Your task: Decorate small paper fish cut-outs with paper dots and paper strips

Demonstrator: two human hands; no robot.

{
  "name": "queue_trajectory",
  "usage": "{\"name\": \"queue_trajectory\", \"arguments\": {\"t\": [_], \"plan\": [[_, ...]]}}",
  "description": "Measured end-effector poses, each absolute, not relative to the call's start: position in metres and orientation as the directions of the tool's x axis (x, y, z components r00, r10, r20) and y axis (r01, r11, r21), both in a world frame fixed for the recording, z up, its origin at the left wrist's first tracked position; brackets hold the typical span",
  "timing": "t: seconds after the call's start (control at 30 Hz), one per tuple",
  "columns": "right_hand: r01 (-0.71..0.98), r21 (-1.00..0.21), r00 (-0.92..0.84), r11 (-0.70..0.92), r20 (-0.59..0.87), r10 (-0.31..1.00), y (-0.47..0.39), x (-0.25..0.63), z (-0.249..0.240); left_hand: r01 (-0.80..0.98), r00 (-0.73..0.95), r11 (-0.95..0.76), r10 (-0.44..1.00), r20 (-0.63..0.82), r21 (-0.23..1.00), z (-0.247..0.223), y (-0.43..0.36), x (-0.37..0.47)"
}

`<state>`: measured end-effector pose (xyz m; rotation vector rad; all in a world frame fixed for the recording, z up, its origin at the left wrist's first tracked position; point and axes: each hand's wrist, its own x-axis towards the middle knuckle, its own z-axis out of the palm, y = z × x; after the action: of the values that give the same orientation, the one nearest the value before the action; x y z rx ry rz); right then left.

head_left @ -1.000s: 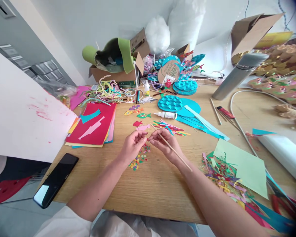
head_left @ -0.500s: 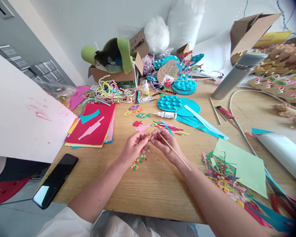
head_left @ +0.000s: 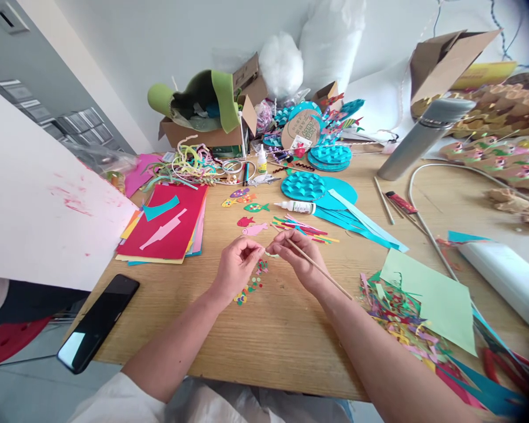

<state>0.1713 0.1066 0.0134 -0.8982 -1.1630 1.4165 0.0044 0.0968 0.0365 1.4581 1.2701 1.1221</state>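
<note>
With your right hand (head_left: 300,261) gripping the stick (head_left: 325,273) and left hand (head_left: 238,265) pinching, contents unclear, you're risking scattering paper dots (head_left: 241,298) by dipping low.

Tan stick (head_left: 312,261), plain red fish (head_left: 245,222), pink fish (head_left: 254,230), spotted green fish (head_left: 256,207)

Paper fish (head_left: 256,207), glue bottle (head_left: 301,207) and scraps (head_left: 399,302) suggest a craft workshop.

Bright, v. even light, src unclear; shadows soft & faint. Silver-grey cylindrical metal flask (head_left: 417,147) leans w/ wide-angle distortion. Well L of flask, black glossy rectangular phone (head_left: 103,317) has whitish glare at its near end. Light-brown wood-grain table (head_left: 286,335) looks washed-out just R of flask; far R, pic edge dark + blurry.
</note>
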Motion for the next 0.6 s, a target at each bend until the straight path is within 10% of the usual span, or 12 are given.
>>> {"name": "queue_trajectory", "arguments": {"t": [0.23, 0.6], "plan": [[-0.212, -0.968, 0.081, 0.132, 0.117, 0.990, 0.117, 0.183, 0.009, -0.245, 0.217, 0.379, 0.918, -0.331, 0.892, 0.040, 0.097, -0.008], [-0.050, -0.935, 0.401, 0.351, 0.303, 0.864, 0.114, 0.190, 0.026, -0.283, 0.349, 0.468, 0.863, -0.365, 0.837, 0.044, 0.081, -0.002]]}}
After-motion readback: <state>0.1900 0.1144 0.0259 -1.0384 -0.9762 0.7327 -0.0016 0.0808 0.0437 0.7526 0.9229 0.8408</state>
